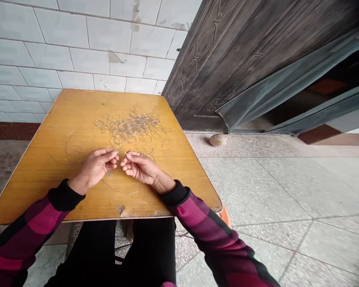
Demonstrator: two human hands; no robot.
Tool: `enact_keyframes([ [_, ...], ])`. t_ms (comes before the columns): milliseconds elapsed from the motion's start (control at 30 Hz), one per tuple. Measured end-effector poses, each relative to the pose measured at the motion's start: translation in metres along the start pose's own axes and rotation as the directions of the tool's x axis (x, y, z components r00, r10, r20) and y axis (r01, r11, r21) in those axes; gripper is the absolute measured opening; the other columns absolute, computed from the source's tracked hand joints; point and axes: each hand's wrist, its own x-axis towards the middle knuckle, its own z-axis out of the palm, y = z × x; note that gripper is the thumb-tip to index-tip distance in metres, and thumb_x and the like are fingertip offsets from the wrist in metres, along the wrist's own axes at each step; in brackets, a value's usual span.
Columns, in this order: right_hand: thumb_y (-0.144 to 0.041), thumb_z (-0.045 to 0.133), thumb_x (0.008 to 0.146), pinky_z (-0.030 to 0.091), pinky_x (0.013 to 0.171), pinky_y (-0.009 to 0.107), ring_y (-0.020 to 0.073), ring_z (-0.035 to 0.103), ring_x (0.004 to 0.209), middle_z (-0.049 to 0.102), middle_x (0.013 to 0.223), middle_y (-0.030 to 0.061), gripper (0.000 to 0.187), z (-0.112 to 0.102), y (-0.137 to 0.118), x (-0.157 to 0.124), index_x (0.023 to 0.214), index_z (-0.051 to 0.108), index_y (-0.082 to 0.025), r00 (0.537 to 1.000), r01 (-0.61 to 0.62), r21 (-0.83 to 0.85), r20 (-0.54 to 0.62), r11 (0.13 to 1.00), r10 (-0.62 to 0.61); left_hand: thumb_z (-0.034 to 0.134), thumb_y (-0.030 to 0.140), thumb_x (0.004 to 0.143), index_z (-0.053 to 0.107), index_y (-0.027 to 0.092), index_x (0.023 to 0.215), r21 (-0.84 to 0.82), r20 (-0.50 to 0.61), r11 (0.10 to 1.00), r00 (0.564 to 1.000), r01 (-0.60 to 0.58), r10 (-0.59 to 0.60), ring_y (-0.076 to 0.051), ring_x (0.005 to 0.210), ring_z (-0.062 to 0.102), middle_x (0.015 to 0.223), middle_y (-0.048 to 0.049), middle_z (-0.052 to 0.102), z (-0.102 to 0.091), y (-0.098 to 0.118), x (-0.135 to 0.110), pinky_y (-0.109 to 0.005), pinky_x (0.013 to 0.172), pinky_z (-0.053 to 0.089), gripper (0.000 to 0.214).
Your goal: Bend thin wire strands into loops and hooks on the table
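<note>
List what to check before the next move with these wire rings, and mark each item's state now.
1. The left hand and right hand both in view over the table: ok.
2. Both hands' fingertips pinched, tips nearly meeting: ok.
3. Something held in the pinch: cannot tell, too thin.
4. The pile of wire rings inside the table's edges, beyond the hands: ok.
5. Rings in the pile lying apart: not ok, they overlap.
6. The long curved wire flat on the table between the wrists: ok.
</note>
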Motion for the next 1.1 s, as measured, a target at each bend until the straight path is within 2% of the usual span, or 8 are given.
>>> enact_keyframes([
  [267, -0.017, 0.075, 0.078, 0.061, 0.058, 0.017, 0.0114, 0.072, 0.063, 0.074, 0.074, 0.0037, 0.014, -0.0008, 0.0013, -0.0003, 0.078, 0.062, -0.009, 0.999, -0.048, -0.008, 0.022, 0.999, 0.048, 0.082, 0.023, 0.063, 0.071, 0.011, 0.076, 0.075, 0.009, 0.997, 0.999, -0.036, 0.035, -0.008, 0.056, 0.056, 0.065, -0.0018, 0.066, 0.0017, 0.0003, -0.0032, -0.021, 0.057, 0.048, 0.021],
  [467, -0.016, 0.071, 0.082, 0.060, 0.055, 0.016, 0.0099, 0.071, 0.060, 0.073, 0.072, 0.0023, 0.013, -0.0002, 0.0004, 0.0005, 0.077, 0.060, -0.011, 0.999, -0.049, -0.025, -0.024, 0.998, 0.049, 0.082, 0.025, 0.063, 0.071, 0.012, 0.076, 0.095, 0.007, 0.995, 0.999, -0.040, 0.039, -0.008, 0.057, 0.056, 0.066, -0.0020, 0.066, 0.0027, 0.0012, -0.0041, -0.022, 0.058, 0.048, 0.022],
  [933, -0.028, 0.081, 0.072, 0.056, 0.053, 0.012, 0.0066, 0.068, 0.056, 0.071, 0.071, -0.0008, 0.024, -0.0006, 0.0059, -0.0004, 0.079, 0.062, -0.015, 1.000, 0.009, -0.090, -0.023, 0.996, -0.012, 0.079, 0.026, 0.066, 0.069, 0.011, 0.071, 0.116, 0.035, 0.993, 0.999, -0.004, 0.000, -0.007, 0.056, 0.053, 0.064, -0.0005, 0.062, 0.0020, 0.0021, -0.0045, -0.018, 0.052, 0.044, 0.018],
  [1100, -0.029, 0.082, 0.071, 0.055, 0.051, 0.012, 0.0059, 0.066, 0.057, 0.070, 0.071, -0.0012, 0.024, -0.0005, 0.0067, -0.0009, 0.081, 0.065, -0.014, 0.998, 0.013, -0.132, -0.052, 0.991, -0.020, 0.076, 0.026, 0.068, 0.066, 0.012, 0.067, 0.158, -0.004, 0.987, 0.999, -0.041, 0.042, -0.008, 0.054, 0.053, 0.062, -0.0008, 0.060, 0.0047, 0.0008, -0.0055, -0.019, 0.049, 0.042, 0.018],
])
